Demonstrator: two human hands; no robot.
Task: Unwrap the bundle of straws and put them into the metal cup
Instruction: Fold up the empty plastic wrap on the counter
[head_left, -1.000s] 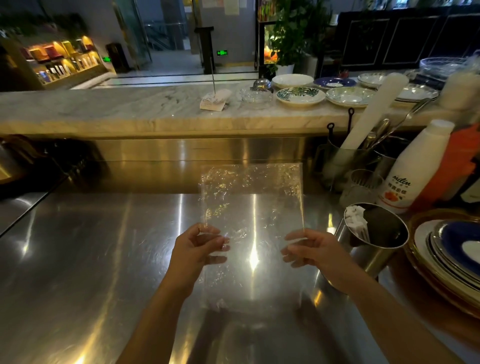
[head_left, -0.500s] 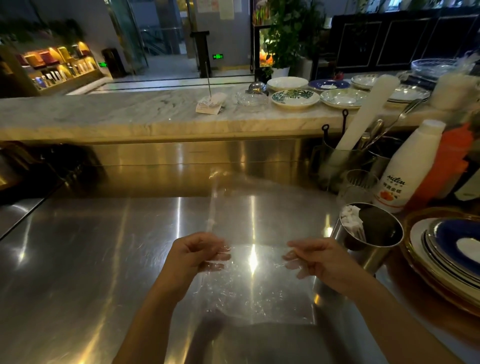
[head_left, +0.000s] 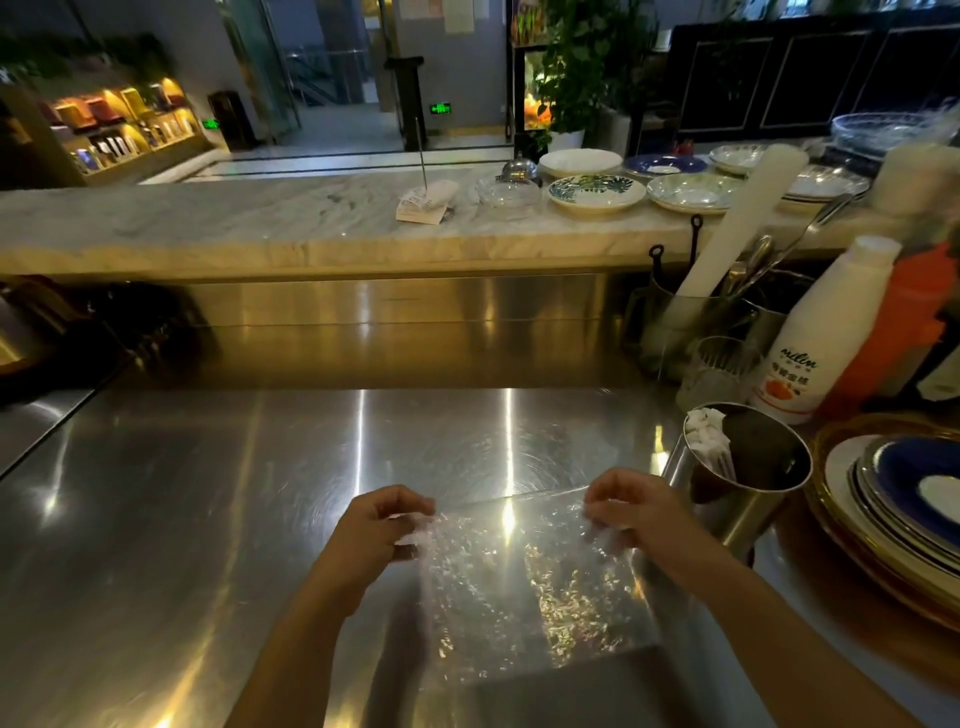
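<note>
A clear, crinkled plastic wrapper (head_left: 524, 587) hangs over the steel counter, folded along its top edge. My left hand (head_left: 382, 525) pinches its upper left corner and my right hand (head_left: 628, 506) pinches its upper right corner. Just right of my right hand stands the metal cup (head_left: 727, 514). A bundle of white paper-wrapped straws (head_left: 709, 441) leans against the cup's left inner wall.
A stack of blue and gold-rimmed plates (head_left: 893, 499) sits at the right edge. Behind the cup are a glass (head_left: 719, 371), a white bottle (head_left: 826, 332), an orange bottle and a utensil holder (head_left: 685, 322). A marble ledge (head_left: 260, 228) with dishes runs across the back.
The wrapper stood upright as a tall sheet a second ago. Its top half has come down toward me, and it is now folded over and hanging from both hands.
</note>
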